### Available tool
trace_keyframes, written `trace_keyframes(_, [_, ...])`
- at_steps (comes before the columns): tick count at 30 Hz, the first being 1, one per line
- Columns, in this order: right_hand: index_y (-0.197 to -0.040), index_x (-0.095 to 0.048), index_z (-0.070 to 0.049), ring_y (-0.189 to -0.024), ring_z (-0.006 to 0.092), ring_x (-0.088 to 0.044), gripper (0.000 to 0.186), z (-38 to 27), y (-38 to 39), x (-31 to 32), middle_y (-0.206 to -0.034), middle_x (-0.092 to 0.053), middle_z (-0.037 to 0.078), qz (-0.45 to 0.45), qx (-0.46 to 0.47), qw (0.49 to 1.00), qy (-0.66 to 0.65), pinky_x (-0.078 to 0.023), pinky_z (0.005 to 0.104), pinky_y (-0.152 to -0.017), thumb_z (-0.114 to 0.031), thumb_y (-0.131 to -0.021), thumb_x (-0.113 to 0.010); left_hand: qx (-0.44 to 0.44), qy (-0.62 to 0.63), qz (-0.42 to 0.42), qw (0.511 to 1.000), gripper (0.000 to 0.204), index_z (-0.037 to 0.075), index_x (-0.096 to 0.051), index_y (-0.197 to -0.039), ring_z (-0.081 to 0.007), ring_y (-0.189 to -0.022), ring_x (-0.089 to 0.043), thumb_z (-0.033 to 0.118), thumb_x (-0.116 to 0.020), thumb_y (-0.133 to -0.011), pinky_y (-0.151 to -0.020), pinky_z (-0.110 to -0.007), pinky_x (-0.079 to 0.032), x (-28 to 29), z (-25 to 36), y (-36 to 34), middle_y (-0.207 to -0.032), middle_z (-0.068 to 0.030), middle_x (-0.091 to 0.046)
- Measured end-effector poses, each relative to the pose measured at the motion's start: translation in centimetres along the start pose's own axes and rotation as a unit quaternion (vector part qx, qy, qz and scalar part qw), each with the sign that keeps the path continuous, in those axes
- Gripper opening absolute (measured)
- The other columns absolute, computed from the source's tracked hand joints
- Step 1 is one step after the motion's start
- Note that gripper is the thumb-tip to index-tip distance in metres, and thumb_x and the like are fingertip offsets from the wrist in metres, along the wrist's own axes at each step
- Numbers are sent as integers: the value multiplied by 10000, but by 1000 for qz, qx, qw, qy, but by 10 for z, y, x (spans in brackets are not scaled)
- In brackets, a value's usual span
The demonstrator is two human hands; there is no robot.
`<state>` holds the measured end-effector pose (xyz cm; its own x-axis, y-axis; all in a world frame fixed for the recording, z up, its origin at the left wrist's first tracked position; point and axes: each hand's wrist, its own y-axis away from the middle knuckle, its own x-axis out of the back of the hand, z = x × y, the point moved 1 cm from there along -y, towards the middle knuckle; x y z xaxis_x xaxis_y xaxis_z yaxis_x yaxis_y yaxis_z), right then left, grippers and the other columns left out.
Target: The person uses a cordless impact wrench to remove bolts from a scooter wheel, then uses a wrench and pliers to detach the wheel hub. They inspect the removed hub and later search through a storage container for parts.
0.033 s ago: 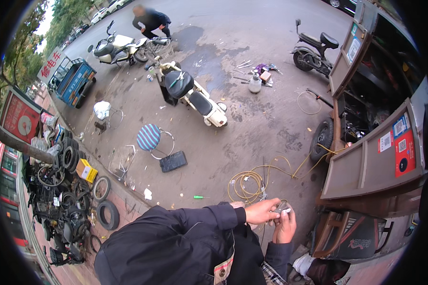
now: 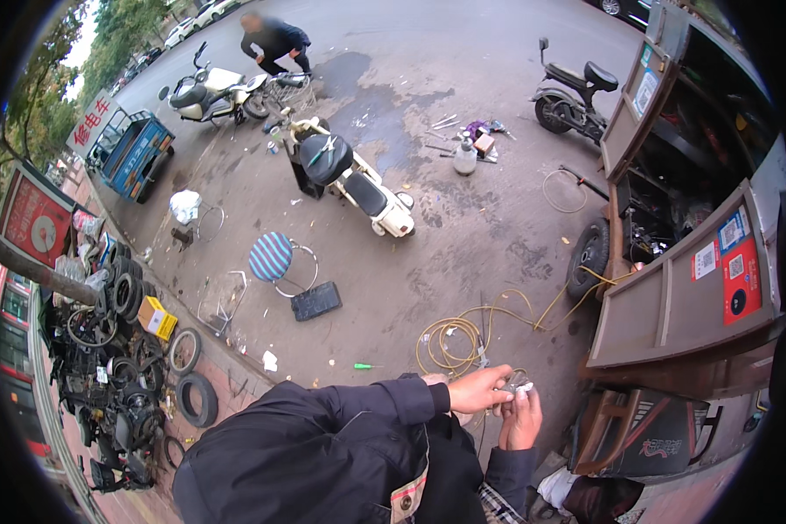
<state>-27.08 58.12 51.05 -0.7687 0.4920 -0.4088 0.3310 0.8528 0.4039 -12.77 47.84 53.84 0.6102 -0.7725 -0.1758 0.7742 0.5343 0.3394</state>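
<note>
My left hand [image 2: 479,389] and my right hand [image 2: 524,421] meet in front of my chest, both in dark sleeves. Together they pinch a small grey metal part [image 2: 517,384] between the fingertips; its exact shape is too small to tell. Just beyond the hands a coiled yellow hose [image 2: 450,345] lies on the concrete, one end running right toward a brown cargo tricycle [image 2: 672,297].
A green screwdriver [image 2: 362,366] lies near the coil. Farther off are a striped stool [image 2: 272,255], a black pad [image 2: 316,300] and a white scooter [image 2: 349,175]. Old tyres [image 2: 122,375] pile up at the left. Another person [image 2: 275,39] bends beside a second scooter at the back.
</note>
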Motion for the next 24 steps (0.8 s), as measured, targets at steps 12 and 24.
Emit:
trace_keyframes(12, [-984,-623,-47,-522,72,-504,134,-6,4,13,-705,-592,1,47,19,996,77,-395,233,-468,-142,-974,-717,-38,-247,-64,966,270,-34,-636,-1129,-256,-775,-717,184,-646,-971,-706,-386,-551,-5,9,0,-916,-184,-729])
trace_keyframes(24, [-991,-605,-29,-537,83,-556,103,-11,22,26,-756,-666,66,11,25,993,114,-417,234,-466,-111,-994,-668,27,-155,-152,976,343,-6,-676,-1140,-284,-882,-696,282,-710,-955,-764,-400,-535,-4,0,-7,-1034,-157,-705])
